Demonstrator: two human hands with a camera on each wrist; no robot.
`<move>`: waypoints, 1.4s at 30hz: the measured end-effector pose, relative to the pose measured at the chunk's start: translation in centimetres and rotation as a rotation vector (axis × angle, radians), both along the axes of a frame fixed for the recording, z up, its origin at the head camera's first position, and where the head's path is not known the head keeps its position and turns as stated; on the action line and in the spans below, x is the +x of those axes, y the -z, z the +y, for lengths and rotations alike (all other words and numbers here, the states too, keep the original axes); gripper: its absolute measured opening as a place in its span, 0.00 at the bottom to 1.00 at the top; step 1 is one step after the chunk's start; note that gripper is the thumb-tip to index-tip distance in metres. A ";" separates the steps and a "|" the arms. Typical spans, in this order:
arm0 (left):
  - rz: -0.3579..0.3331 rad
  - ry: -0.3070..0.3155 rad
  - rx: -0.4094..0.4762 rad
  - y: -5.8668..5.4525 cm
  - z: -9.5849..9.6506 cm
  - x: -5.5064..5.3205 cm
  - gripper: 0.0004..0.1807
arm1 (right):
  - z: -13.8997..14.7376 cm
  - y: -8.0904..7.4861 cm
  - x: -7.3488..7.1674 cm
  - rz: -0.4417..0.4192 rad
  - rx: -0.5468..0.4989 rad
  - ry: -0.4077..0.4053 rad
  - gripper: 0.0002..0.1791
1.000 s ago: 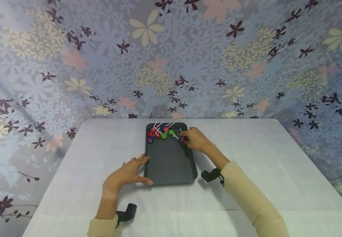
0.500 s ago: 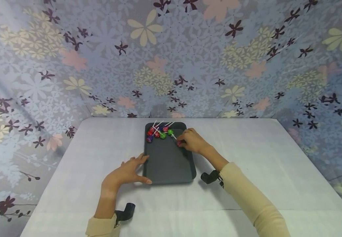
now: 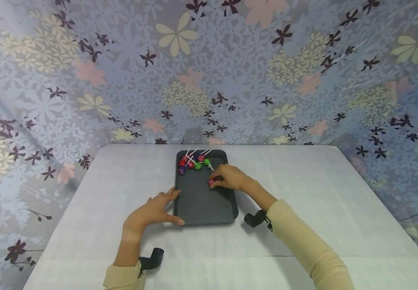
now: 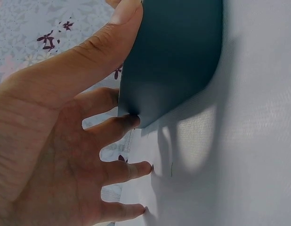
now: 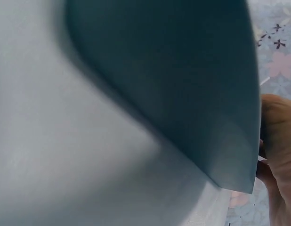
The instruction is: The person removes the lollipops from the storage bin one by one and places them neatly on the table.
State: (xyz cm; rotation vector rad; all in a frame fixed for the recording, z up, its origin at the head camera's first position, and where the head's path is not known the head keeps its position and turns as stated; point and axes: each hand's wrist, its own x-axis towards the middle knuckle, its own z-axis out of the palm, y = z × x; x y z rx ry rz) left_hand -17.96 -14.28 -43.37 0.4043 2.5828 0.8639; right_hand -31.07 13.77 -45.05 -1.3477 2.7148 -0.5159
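A dark grey tray (image 3: 205, 205) stands on the white-covered table in the head view. My right hand (image 3: 232, 177) pinches a pink-red lollipop (image 3: 211, 183) above the tray's middle right; the fingers cover much of it. Several wrapped lollipops lie at the tray's far left, among them a purple one (image 3: 182, 170) and a green one (image 3: 207, 162), white sticks showing. My left hand (image 3: 154, 209) rests at the tray's near left, fingers spread, thumb at the near corner. In the left wrist view, its fingertips touch the tray's side wall (image 4: 173, 52). The right wrist view hides the held lollipop behind the tray.
The white cloth (image 3: 303, 177) spreads out on both sides of the tray. A floral sheet (image 3: 209, 72) hangs behind the table and along its sides. Each wrist carries a black camera mount, one (image 3: 152, 258) left and one (image 3: 256, 218) right.
My right hand has moved left and nearer from the tray's far right edge, carrying the pink-red lollipop inward. The left hand stays at the tray's side.
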 end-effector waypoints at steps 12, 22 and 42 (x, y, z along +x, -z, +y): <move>-0.020 0.007 -0.030 -0.1 -0.4 0.3 0.56 | 0.1 0.4 1.1 -0.123 0.017 -0.058 0.25; -0.016 -0.022 -0.001 0.0 0.1 -0.4 0.65 | 1.2 -0.3 1.3 -0.183 0.016 -0.023 0.22; -0.051 -0.036 0.008 0.6 0.2 0.1 0.67 | 0.4 -1.1 1.4 -0.249 -0.255 -0.059 0.19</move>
